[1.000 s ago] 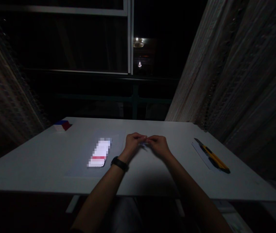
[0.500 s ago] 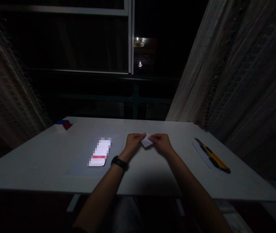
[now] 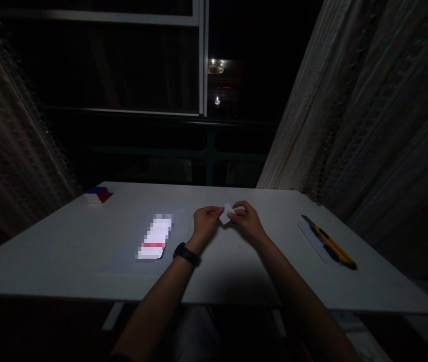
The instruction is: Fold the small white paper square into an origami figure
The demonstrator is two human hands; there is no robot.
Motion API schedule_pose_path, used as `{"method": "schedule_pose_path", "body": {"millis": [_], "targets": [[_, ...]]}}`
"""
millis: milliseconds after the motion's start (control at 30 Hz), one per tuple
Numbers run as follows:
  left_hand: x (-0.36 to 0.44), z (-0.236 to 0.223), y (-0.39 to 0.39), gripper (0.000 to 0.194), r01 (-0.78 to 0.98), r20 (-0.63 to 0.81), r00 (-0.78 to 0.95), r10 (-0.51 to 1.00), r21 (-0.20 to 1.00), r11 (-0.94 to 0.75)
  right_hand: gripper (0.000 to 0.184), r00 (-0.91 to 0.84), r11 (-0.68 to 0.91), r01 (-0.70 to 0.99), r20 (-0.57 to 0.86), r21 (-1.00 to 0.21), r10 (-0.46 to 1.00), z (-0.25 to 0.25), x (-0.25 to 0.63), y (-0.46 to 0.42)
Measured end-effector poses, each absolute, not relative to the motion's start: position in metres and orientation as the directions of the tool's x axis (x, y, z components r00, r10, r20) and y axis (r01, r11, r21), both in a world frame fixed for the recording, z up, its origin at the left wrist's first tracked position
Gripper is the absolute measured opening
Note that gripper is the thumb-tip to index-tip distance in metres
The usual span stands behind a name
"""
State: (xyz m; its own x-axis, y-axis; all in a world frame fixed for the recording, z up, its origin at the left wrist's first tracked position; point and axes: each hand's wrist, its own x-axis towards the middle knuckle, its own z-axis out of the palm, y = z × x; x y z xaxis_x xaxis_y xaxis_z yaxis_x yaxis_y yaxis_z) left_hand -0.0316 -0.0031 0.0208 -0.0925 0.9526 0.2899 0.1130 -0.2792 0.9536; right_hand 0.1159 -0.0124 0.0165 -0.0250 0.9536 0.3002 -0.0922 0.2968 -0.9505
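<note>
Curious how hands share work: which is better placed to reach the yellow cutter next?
Probably the right hand: the yellow cutter lies nearer it than the left hand, though both touch white paper.

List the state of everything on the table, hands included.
Small paper: held up, folds unclear
Left hand: pinching the paper
Right hand: thumb on the paper, one finger raised
Wristband: fastened on the left wrist
Phone: flat, screen lit
Large sheet: flat under the phone
Cutter: lying, blade apparently out
White slip: partly under the cutter
Cube: resting, visible faces seemingly single-coloured
</note>
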Motion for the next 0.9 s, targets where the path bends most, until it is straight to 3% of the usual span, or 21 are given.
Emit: {"method": "schedule_pose_path", "body": {"millis": [267, 400, 600, 900], "targets": [[-0.0307, 0.0255, -0.0092, 0.032, -0.042, 0.234, 0.042, 0.971, 0.972, -0.232, 0.02, 0.046, 0.384, -0.005, 0.383, -0.923, 0.923, 0.0098, 0.1216, -0.0048], [-0.0316, 0.0255, -0.01, 0.03, -0.085, 0.207, 0.018, 0.978, 0.975, -0.205, 0.02, 0.023, 0.388, 0.012, 0.388, -0.921, 0.921, 0.0097, 0.121, -0.0051], [-0.0324, 0.0186, -0.0041, 0.031, -0.214, 0.203, 0.161, 0.966, 0.963, -0.167, 0.02, 0.083, 0.338, -0.03, 0.335, -0.941, 0.939, 0.0144, 0.1234, -0.0076], [-0.0305, 0.0214, -0.0068, 0.046, -0.222, 0.249, 0.106, 0.963, 0.95, -0.221, 0.028, 0.052, 0.397, 0.041, 0.399, -0.917, 0.915, 0.0179, 0.1226, -0.0106]]}}
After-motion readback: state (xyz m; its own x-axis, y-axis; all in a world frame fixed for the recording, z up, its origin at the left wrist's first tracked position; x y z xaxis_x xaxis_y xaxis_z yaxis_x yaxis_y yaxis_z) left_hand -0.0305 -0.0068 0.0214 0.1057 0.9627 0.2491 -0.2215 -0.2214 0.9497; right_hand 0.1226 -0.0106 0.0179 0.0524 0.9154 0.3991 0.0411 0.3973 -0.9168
